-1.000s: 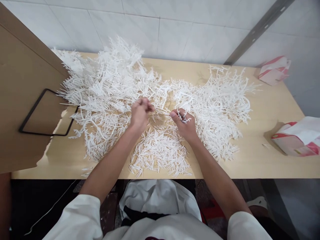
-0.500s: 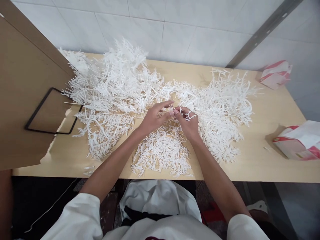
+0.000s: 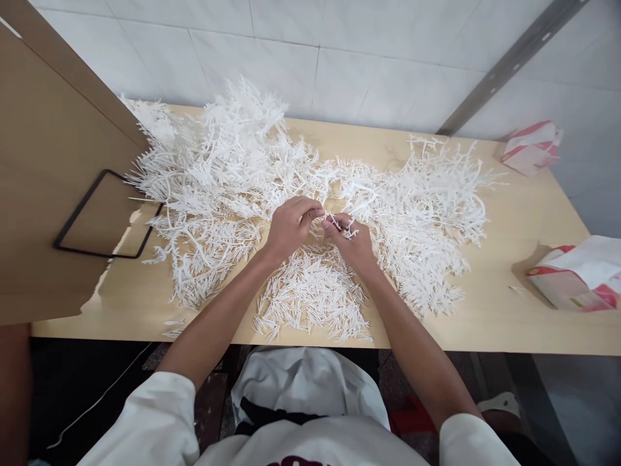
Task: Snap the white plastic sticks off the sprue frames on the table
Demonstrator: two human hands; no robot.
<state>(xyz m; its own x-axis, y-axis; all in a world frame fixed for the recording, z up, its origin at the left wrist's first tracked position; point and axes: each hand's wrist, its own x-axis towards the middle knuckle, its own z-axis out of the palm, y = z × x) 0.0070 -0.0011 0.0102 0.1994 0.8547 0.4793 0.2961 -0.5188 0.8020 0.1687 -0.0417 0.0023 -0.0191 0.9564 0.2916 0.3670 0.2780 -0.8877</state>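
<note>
I have my right hand (image 3: 356,247) closed near the middle of the frame, thumb and forefinger pinching a branched white plastic piece (image 3: 350,228) whose forked arms stick out over my fingers. My left hand (image 3: 290,228) comes in just beside it, fingertips drawn together at the piece's left end; I cannot tell whether they grip a tip of it or only rest close. The step in hand, as I judge it, is fine fingertip work on this one piece, both hands meeting above the table (image 3: 490,317). Below my hands, at the lower middle, lies a loose pile of short white sticks (image 3: 313,294). A tall tangle of white branches (image 3: 218,158) fills the upper left, and another heap of branches (image 3: 427,200) spreads to the right of my right hand. The next move, to my mind, calls for a steady right pinch and a small, exact left one, since the arms look thin and could snap or catch. Brown cardboard (image 3: 58,149) stands at the left edge, a red and white box (image 3: 563,278) sits at the right edge, and a similar box (image 3: 531,150) stands at the upper right.
</note>
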